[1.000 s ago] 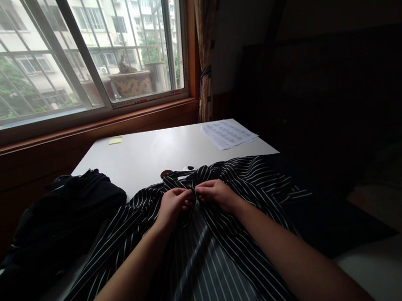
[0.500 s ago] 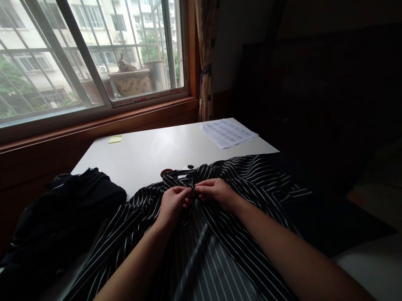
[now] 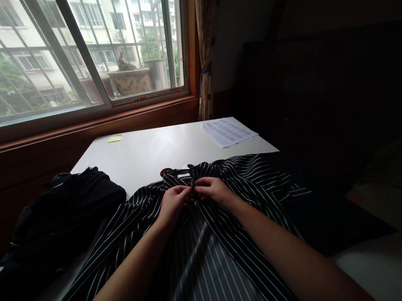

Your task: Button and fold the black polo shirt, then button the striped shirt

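A black garment with thin white stripes, which looks like a shirt (image 3: 212, 271), lies spread over the table with its front parted below the neck. Near its collar my left hand (image 3: 174, 203) pinches one front edge. Close against it, my right hand (image 3: 215, 191) pinches the other edge, and the fingertips of both hands nearly meet. Whatever small part sits between the fingertips, such as a button, is hidden. Just beyond the collar, a brown round object (image 3: 166, 171) shows partly.
Dark folded clothing (image 3: 70, 217) is heaped on the left of the white table (image 3: 155, 147). Printed papers (image 3: 226, 132) and a yellow sticky note (image 3: 114, 138) lie toward the far edge. A barred window (image 3: 122, 41) and a tied curtain (image 3: 205, 88) stand behind.
My right hand has shifted up very slightly at the collar, and the cloth there now covers more of a white round object behind it. My left hand keeps its place.
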Demonstrator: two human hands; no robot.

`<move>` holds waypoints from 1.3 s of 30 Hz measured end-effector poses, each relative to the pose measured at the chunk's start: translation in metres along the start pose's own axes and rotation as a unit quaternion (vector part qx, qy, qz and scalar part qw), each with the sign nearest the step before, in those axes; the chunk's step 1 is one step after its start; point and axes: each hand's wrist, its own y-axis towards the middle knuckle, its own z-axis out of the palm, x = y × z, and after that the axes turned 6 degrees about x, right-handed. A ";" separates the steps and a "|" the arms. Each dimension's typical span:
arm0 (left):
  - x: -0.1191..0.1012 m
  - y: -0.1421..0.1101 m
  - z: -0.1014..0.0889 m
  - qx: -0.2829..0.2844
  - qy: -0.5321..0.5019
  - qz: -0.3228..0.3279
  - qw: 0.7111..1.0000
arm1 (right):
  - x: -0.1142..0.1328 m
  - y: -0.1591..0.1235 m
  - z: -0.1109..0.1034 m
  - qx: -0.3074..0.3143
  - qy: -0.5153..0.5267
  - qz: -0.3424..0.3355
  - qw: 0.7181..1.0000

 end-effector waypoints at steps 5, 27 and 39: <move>-0.002 0.000 0.001 0.008 0.023 0.003 1.000 | 0.000 0.000 0.002 0.008 -0.024 -0.010 1.000; 0.002 -0.001 0.002 -0.019 0.067 0.036 0.997 | 0.000 -0.001 -0.002 0.019 0.006 -0.002 1.000; 0.004 0.001 -0.002 -0.006 0.092 0.052 0.994 | 0.003 -0.001 -0.007 0.044 0.017 0.027 0.999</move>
